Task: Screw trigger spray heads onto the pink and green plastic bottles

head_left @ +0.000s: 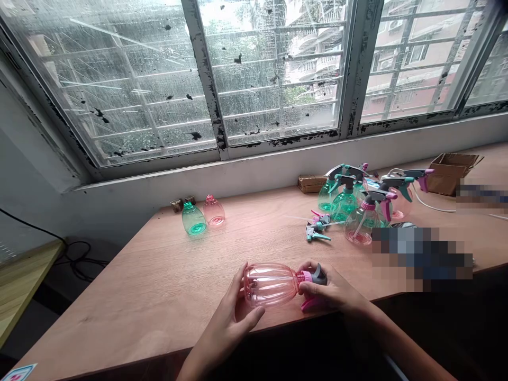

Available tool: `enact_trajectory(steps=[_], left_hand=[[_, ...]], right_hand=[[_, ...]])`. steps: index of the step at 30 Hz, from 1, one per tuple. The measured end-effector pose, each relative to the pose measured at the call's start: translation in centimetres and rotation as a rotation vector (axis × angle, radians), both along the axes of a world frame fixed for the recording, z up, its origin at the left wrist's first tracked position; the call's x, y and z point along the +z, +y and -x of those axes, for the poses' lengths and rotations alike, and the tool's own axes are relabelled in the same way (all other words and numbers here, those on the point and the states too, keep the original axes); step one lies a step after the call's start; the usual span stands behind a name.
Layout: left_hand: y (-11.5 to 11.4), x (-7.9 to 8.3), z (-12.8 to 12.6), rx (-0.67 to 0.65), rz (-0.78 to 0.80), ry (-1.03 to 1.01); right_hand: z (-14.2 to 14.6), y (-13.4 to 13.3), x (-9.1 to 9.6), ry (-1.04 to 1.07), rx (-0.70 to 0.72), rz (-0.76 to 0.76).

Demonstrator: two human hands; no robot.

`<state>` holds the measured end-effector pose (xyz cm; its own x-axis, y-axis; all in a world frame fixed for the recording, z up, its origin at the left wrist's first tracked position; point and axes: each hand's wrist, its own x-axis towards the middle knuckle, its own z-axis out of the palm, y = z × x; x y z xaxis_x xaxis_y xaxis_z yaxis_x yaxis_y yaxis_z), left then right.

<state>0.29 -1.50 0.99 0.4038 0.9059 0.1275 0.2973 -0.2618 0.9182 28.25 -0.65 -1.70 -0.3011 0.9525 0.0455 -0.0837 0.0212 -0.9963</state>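
A clear pink spray bottle (272,286) lies sideways between my hands, just over the front part of the table. My left hand (233,315) cups its base, thumb at the near side and fingers partly hidden behind. At the other end, my right hand (333,288) grips the spray head (318,275), which has a pink collar and a grey top. Part of the pink trigger (311,303) shows below those fingers. The head sits on the bottle's neck; whether it is tight I cannot tell.
Headless bottles, one green (194,219) and one pink (214,211), stand back left. Loose spray heads (317,231) lie right of centre, before several assembled spray bottles (362,225). Cardboard boxes (452,174) sit behind. Blurred patches (424,254) cover the right side. Windows line the back.
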Motion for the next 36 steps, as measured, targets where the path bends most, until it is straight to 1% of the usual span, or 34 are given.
enact_trajectory(steps=[6, 10, 13, 17, 21, 24, 27, 31, 33, 36], left_hand=[[0.1, -0.1, 0.2, -0.013, -0.025, 0.03], [0.3, -0.5, 0.4, -0.042, -0.044, 0.033], [0.6, -0.8, 0.5, -0.068, -0.049, 0.006], [0.6, -1.1, 0.5, -0.078, -0.006, -0.049], [0.3, -1.0, 0.6, -0.087, 0.051, -0.091], [0.1, -0.7, 0.7, -0.065, 0.077, -0.141], [0.1, -0.3, 0.5, -0.057, 0.104, -0.128], [0.2, 0.0, 0.1, -0.052, 0.054, -0.049], [0.2, -0.1, 0.0, -0.035, 0.037, -0.048], [0.3, -0.4, 0.0, -0.046, 0.039, -0.076]], right_hand=[[-0.1, 0.3, -0.8, 0.005, 0.016, -0.026], [-0.1, 0.3, -0.8, 0.01, 0.02, -0.017], [-0.2, 0.2, -0.7, 0.011, 0.021, -0.017], [-0.2, 0.3, -0.8, 0.01, 0.029, -0.033], [-0.1, 0.4, -0.9, 0.029, 0.045, -0.035], [-0.1, 0.4, -0.9, 0.034, 0.054, -0.018], [-0.1, 0.3, -0.8, 0.025, 0.058, -0.01], [-0.1, 0.2, -0.7, 0.024, 0.059, -0.022], [-0.1, 0.2, -0.7, 0.021, 0.055, -0.033], [-0.2, 0.2, -0.7, 0.015, 0.047, -0.047]])
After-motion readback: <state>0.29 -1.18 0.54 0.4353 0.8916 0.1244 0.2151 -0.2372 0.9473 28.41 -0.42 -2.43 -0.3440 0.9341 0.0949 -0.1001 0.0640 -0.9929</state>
